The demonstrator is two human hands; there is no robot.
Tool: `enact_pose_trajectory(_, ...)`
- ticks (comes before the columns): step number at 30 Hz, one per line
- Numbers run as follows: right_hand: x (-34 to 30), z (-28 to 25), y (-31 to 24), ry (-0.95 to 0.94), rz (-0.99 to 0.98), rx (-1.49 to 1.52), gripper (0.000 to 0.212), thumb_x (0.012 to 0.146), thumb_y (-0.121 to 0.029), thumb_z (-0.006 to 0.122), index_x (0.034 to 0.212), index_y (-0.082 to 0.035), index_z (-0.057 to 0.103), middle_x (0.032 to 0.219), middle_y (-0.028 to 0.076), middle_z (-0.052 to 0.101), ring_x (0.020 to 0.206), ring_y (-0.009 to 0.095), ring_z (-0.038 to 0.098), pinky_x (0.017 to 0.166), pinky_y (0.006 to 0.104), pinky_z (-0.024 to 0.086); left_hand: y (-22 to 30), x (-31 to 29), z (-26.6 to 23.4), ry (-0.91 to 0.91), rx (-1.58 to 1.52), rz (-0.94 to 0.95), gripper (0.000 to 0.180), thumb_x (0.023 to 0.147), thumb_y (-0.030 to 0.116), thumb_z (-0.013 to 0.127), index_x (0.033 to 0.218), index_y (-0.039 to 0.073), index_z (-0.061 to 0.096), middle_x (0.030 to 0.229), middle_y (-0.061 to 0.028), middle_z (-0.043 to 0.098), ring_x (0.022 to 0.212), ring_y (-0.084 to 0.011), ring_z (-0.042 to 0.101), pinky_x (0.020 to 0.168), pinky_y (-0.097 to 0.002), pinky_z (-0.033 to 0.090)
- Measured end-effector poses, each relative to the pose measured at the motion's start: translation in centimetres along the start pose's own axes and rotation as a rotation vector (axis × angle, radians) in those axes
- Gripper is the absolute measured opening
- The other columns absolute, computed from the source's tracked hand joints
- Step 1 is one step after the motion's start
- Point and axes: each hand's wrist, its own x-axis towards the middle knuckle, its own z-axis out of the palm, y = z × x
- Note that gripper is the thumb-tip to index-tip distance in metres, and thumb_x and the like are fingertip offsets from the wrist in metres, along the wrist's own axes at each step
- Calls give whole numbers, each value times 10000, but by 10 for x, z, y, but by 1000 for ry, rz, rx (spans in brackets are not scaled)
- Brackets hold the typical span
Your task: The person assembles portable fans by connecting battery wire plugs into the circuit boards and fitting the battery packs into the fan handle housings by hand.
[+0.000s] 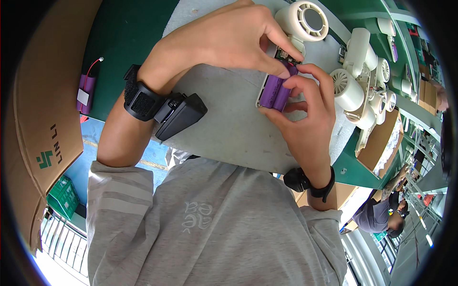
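Observation:
In front of me lies a white handheld fan (305, 21), its round grille head at the far end and its handle open. Inside the handle sit a purple battery pack (275, 91) of paired cells and a small circuit board (287, 55). My left hand (238, 38) reaches over from the left, thumb and forefinger bent close together at the board and the pack's far end; what is between the tips is hidden. From the right, my right hand (307, 102) grips the pack and handle, thumb at the near end and fingers along the right side.
A grey mat (224, 128) covers the green table. Several white fans and fan parts (355, 86) crowd the right side, beside an open carton (381, 148). Another purple battery pack (86, 93) lies far left near a large cardboard box (47, 105). A co-worker (374, 214) is at lower right.

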Motion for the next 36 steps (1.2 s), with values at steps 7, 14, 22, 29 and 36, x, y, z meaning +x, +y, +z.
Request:
enact_pose_trajectory(7,9,-9,-1,-59,84,-47,550,553,34,845,1022,-43,568,1211,80,479,844,169,609,642,279,588,-21,7,16,175,46,76,324,695,94,790,1015,71,739,741,-138,684,603,-195,624,551,-309,458)
enact_pose_trajectory(14,2,-9,-1,-76,-23,-15,702,543,-26,878,1167,-28,558,1207,92,486,859,201,616,693,324,575,-26,1,22,197,-8,82,408,638,71,803,1039,52,730,724,-162,686,627,-197,653,581,-308,489)
enact_pose_trajectory(22,0,-7,5,-105,-222,-150,766,576,-63,875,1267,16,553,1210,111,489,878,246,630,727,344,562,-29,0,16,188,39,120,394,662,43,784,1051,57,726,770,-158,697,659,-218,653,617,-324,506)
enact_pose_trajectory(29,79,-14,12,142,144,-673,445,792,-103,707,1196,43,589,1104,222,589,929,408,632,772,449,533,-34,11,15,571,211,264,390,737,47,758,1118,83,684,1053,-119,694,859,-240,665,779,-311,546)
enact_pose_trajectory(36,115,-41,-39,147,-53,-539,365,840,-123,645,1174,20,615,1156,214,621,993,402,626,869,446,501,-41,13,8,651,264,129,307,793,77,723,1097,85,682,1045,-112,688,810,-242,644,731,-315,538)
